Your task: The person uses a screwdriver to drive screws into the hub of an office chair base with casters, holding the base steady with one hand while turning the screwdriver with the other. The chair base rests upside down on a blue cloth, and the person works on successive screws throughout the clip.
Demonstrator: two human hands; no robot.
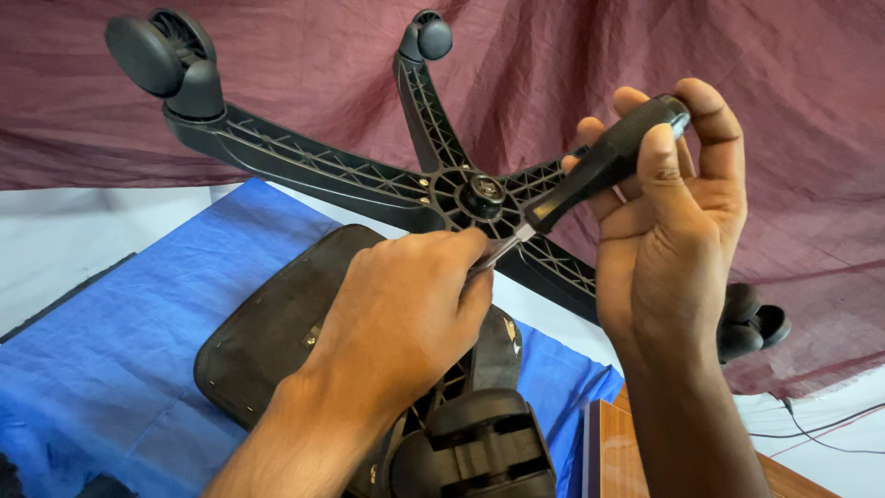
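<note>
Right hand (668, 207): gripped screwdriver (590, 175) handle.
Left hand (410, 309): pinched its shaft.
Risk: tip likely to slip off the chair base (304, 166) hub.

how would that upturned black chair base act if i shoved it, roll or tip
The chair base probably won't roll: its casters point up, off the surface. It looks stiff, given the ribbed plastic arms. It may rock or tip, since it rests upside down on the seat; the left hand and the right hand's screwdriver at the hub may steady it.
</note>
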